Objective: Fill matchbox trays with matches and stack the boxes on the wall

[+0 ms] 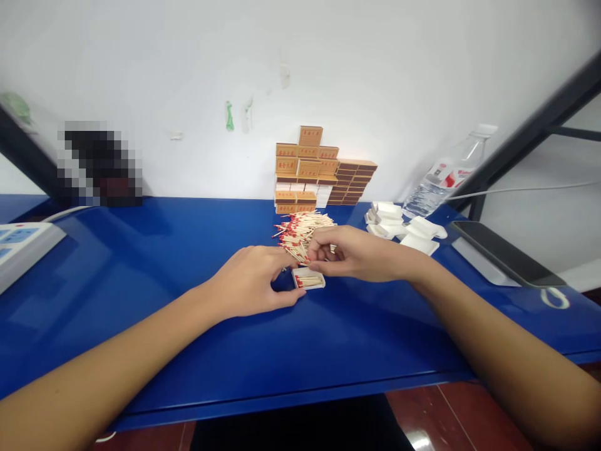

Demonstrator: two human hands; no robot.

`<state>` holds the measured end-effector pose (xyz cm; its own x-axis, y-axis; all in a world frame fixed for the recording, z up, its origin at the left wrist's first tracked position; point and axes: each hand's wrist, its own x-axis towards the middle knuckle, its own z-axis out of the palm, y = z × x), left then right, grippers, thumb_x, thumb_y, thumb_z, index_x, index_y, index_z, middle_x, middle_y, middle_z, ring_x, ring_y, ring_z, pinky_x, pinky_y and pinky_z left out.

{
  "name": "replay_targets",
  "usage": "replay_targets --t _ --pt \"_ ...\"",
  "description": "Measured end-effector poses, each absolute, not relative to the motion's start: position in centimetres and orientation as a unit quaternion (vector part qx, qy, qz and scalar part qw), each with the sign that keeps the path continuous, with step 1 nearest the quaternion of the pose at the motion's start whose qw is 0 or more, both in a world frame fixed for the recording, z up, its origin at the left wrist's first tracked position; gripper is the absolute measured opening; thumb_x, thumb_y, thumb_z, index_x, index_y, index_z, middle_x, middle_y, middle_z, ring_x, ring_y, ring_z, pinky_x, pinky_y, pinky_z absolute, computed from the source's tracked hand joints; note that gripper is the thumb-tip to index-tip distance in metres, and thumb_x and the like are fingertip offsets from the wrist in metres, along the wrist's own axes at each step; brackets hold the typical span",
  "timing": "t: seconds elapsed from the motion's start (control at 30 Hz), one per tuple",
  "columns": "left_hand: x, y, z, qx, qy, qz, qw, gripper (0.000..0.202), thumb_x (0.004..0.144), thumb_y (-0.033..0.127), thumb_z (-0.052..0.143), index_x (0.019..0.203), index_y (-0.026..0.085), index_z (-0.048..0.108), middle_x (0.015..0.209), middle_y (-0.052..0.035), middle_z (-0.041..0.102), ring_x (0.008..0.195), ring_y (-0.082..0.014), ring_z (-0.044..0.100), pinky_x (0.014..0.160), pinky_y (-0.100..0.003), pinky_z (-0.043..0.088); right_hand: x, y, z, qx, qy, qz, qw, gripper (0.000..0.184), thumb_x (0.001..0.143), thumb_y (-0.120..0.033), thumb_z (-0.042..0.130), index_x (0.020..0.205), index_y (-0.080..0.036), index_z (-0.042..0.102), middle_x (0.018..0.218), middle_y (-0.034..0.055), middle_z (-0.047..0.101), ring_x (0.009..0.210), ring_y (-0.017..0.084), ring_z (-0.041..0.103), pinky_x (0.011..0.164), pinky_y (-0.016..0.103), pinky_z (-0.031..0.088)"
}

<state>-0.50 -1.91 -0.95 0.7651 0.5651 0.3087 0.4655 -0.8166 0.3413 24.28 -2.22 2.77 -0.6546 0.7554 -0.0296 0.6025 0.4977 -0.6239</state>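
Note:
A small white matchbox tray (320, 283) lies on the blue table, with a layer of red-tipped matches (308, 282) in it. My left hand (251, 280) steadies the tray from its left side, thumb at the near corner and fingers toward the far edge. Just above the tray, my right hand (359, 252) is closed in a pinch on a few matches (300, 254), which slant over the tray's far side. Behind both hands spreads a loose heap of matches (305, 227), partly covered by my right fingers.
Closed matchboxes (307, 166) are stacked against the wall, beside another stack showing brown sides (352, 181). Several empty white trays (387, 216) lie to the right, near a tilted water bottle (441, 175) and a dark phone (507, 250). A white device (28, 250) sits at far left.

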Motion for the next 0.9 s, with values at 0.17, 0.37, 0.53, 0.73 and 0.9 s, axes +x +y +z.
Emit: replay_targets --t 0.17,0.37,0.53,0.73,0.9 --pt "-0.47 -1.94 -0.73 0.932 0.273 0.194 0.137 0.02 0.089 0.039 0.071 0.089 0.019 0.068 0.07 0.0039 0.059 0.059 -0.0114 0.049 0.057 -0.027 0.031 23.82 -2.9 2.67 -0.392 -0.862 0.31 0.089 0.02 0.095 -0.038 0.07 0.089 -0.019 0.065 0.083 -0.0001 0.062 0.07 0.013 0.051 0.06 0.027 0.039" --pt "-0.55 -2.06 -0.64 0.931 0.278 0.186 0.144 0.018 0.089 0.038 0.071 0.091 0.02 0.069 0.071 0.0044 0.059 0.061 -0.0111 0.05 0.059 -0.026 0.032 23.6 -3.17 2.62 -0.382 -0.881 0.268 0.079 0.018 0.097 -0.035 0.07 0.093 -0.018 0.071 0.092 0.0036 0.068 0.076 0.014 0.057 0.067 0.027 0.043" --pt "-0.52 -2.02 -0.52 0.934 0.275 0.182 0.137 0.018 0.089 0.038 0.071 0.089 0.02 0.069 0.07 0.0049 0.057 0.06 -0.0106 0.049 0.059 -0.027 0.033 23.56 -3.32 2.73 -0.393 -0.878 0.261 0.077 0.017 0.097 -0.033 0.069 0.09 -0.018 0.071 0.084 0.0014 0.067 0.069 0.012 0.055 0.063 0.027 0.04" --pt "-0.64 -1.88 -0.68 0.934 0.275 0.186 0.135 0.021 0.09 0.04 0.071 0.091 0.019 0.071 0.07 0.0044 0.058 0.061 -0.011 0.049 0.058 -0.027 0.033 24.09 -3.23 3.18 -0.402 -0.88 0.245 0.057 0.019 0.097 -0.037 0.071 0.091 -0.019 0.073 0.083 0.0016 0.068 0.072 0.014 0.057 0.063 0.027 0.04" --pt "-0.58 -2.0 -0.71 0.934 0.277 0.181 0.135 0.022 0.09 0.04 0.07 0.088 0.018 0.07 0.071 0.0041 0.059 0.061 -0.0111 0.049 0.058 -0.027 0.033 24.22 -3.24 3.07 -0.4 -0.879 0.257 0.047 0.01 0.096 -0.025 0.066 0.092 -0.019 0.073 0.081 0.0006 0.067 0.069 0.013 0.056 0.062 0.027 0.04"
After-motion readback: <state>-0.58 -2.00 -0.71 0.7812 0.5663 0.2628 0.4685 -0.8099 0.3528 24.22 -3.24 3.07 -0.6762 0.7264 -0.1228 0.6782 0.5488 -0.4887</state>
